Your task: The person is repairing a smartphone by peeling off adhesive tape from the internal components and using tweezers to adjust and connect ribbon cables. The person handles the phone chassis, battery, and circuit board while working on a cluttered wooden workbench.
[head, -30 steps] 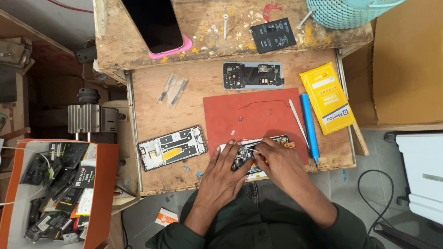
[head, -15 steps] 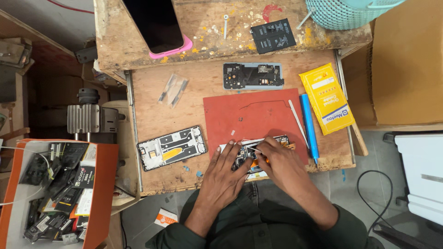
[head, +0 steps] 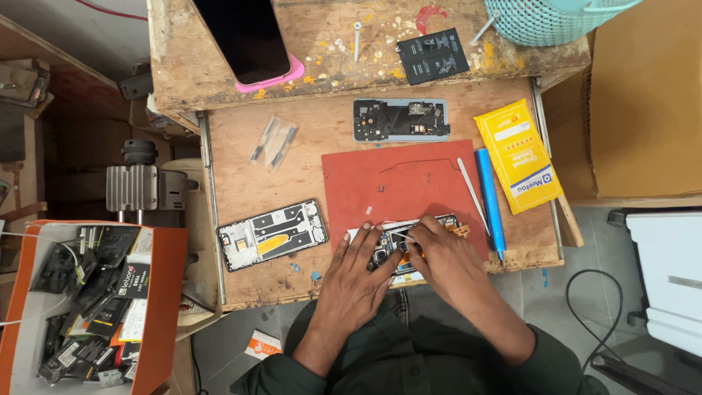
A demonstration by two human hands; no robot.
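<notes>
We look straight down at our own two hands working at the near edge of a worn wooden workbench. Our left hand lies flat with fingers spread, pressing down on the near end of an opened phone body, which lies partly on the bench edge and partly on a red work mat. Our right hand is curled beside it, fingertips pinched on a thin tool over the phone's exposed parts; the tool is too small to make out clearly.

Just left of our hands lies a separate phone frame, its inner side up, showing black and yellow patches. Right of the mat, a slim white pry stick and a blue pen-like tool lie side by side, with a yellow packet beyond them.

Farther out, past the mat, a phone back cover rests with its dark inner plate showing, and a small clear bag sits to its left. On the raised shelf at the far side we see a dark-screened phone in a pink case, a flat black battery and the edge of a teal basket. At the lower left, off the bench, an orange box holds a jumble of spare parts.
</notes>
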